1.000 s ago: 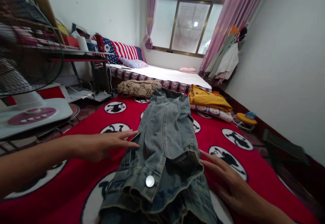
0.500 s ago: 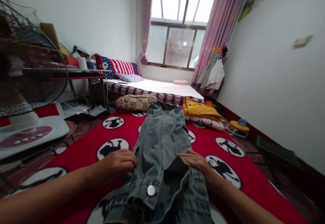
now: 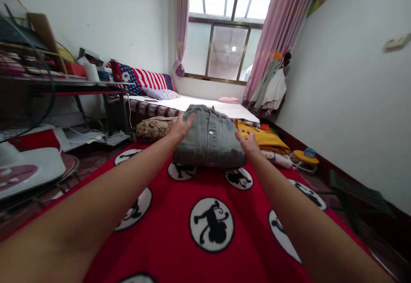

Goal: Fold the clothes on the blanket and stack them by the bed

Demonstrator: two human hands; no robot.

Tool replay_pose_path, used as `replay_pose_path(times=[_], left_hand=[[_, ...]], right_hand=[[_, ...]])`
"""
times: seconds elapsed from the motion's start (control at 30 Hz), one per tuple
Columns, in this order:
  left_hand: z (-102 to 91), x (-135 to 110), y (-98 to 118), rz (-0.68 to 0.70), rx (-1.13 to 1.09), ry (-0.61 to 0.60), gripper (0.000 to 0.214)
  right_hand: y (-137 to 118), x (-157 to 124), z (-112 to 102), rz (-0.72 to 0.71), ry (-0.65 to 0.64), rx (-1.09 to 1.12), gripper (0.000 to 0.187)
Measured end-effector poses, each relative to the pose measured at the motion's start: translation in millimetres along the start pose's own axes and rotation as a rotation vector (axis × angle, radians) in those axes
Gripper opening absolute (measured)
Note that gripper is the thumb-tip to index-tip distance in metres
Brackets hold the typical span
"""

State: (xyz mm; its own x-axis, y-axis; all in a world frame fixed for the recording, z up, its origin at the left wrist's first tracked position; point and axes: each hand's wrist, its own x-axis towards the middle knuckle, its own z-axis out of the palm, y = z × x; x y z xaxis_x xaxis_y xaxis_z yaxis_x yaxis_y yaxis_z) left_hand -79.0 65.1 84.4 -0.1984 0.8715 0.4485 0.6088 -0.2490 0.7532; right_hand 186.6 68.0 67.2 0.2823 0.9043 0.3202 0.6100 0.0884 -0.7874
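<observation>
A blue-grey denim garment point(image 3: 212, 139) lies folded into a compact bundle at the far part of the red cover. One metal button shows on its upper face; I cannot tell whether it is a jacket or trousers. At its left upper edge is my left hand point(image 3: 182, 126), fingers apart, the thumb side against the denim. My right hand point(image 3: 249, 142) is at the right side, its fingers spread and close to the edge. Both arms reach forward over the bed. The yellow folded garment point(image 3: 263, 137) lies just beyond my right hand.
A red cover point(image 3: 154, 240) with monkey prints spreads beneath. Left of the denim is a rolled brown patterned cloth point(image 3: 152, 128). A desk point(image 3: 93, 88) with a fan part stands left; a yellow stool point(image 3: 305, 158) and dark folding stool point(image 3: 356, 193) stand right. Another bed point(image 3: 199, 103) is behind.
The long denim garment has been folded over, its near end brought away from me to the far end. Both my hands have moved forward with it, and my view has shifted slightly.
</observation>
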Motion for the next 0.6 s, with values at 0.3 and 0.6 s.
replay_pose_path(times=[0.3,0.6], left_hand=[[66.0,-84,-52,-0.133,0.412,-0.049,0.086],[7.8,-74,-16,-0.004,0.375,-0.06,0.05]], right_hand=[[77,-60,52,-0.1,-0.055,-0.175,0.086],[32,-71,6,-0.222,-0.027,0.083,0.062]])
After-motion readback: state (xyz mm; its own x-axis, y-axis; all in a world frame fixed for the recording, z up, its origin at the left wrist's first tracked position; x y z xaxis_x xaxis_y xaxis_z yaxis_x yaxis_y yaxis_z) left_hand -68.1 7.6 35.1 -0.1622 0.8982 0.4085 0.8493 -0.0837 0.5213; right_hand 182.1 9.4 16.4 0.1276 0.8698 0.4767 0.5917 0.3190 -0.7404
